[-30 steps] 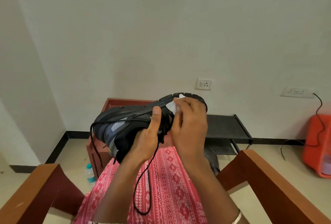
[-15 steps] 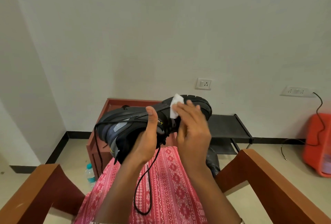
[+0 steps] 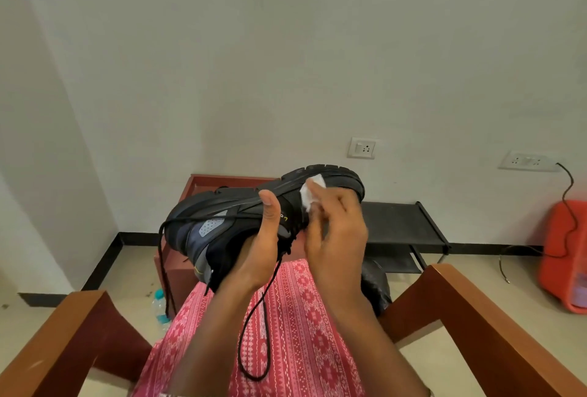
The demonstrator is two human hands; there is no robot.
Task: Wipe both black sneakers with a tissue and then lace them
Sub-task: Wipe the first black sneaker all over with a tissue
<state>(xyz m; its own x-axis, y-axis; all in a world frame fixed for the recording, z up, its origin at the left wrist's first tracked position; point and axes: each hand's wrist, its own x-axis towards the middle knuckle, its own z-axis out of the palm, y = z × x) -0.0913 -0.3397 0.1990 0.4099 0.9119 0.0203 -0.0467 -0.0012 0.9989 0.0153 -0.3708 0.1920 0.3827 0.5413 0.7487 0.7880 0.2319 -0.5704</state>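
Two hands on one shoe, so let's sweep across from the left. Low on that side a wooden chair arm point(image 3: 79, 333) frames the view, with a water bottle point(image 3: 160, 307) on the floor just past it. Next, a loose lace point(image 3: 254, 342) hangs off the shoe and loops down over the pink patterned lap.

Now the main event: the black sneaker point(image 3: 228, 203) is held up in the air over the lap, turned on its side, its long axis climbing from low left to high right. The left hand point(image 3: 260, 253) cradles it from below around the middle, thumb pressed flat up the side; the other fingers are hidden underneath.

Moving right, the white tissue point(image 3: 313, 188) is bunched against the sole edge near the high right end. The right hand point(image 3: 336, 238) pinches it there with curled fingers, clearly the nearer hand to that end.

Here's the relation that matters, I'd say: most of the shoe lies down and left of the tissue, so a stroke would follow that axis toward the left thumb, which sits in the path.

Beyond the hands stands a black rack point(image 3: 400, 222) by the wall, with a dark shape below it I cannot identify.
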